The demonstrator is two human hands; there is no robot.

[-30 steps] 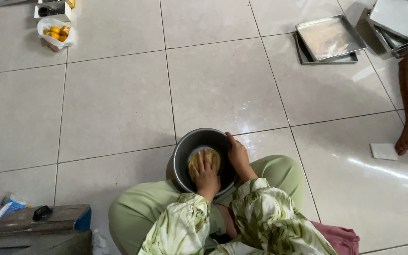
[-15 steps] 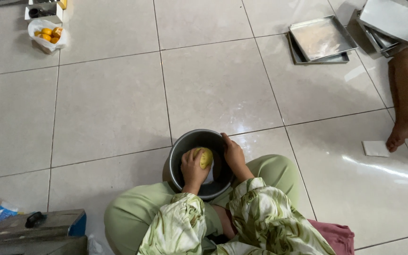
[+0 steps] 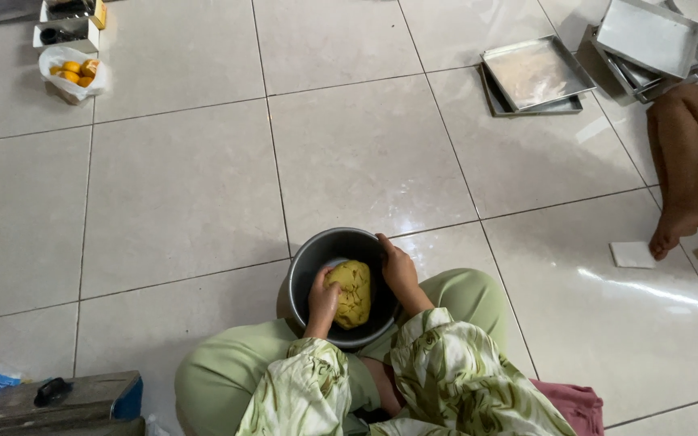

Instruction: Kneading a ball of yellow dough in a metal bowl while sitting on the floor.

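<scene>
Head view: low in the frame's middle, the left hand [image 3: 322, 300] now grips the yellow dough [image 3: 351, 292], gathered from a flattened disc into a lump inside the pot [image 3: 317, 250] between the knees, while the right hand [image 3: 398, 270] clasps the pot's rim.

Left hand [image 3: 322, 300] cupped, fingers curled; right hand [image 3: 398, 270] beside, fingers bent.
</scene>
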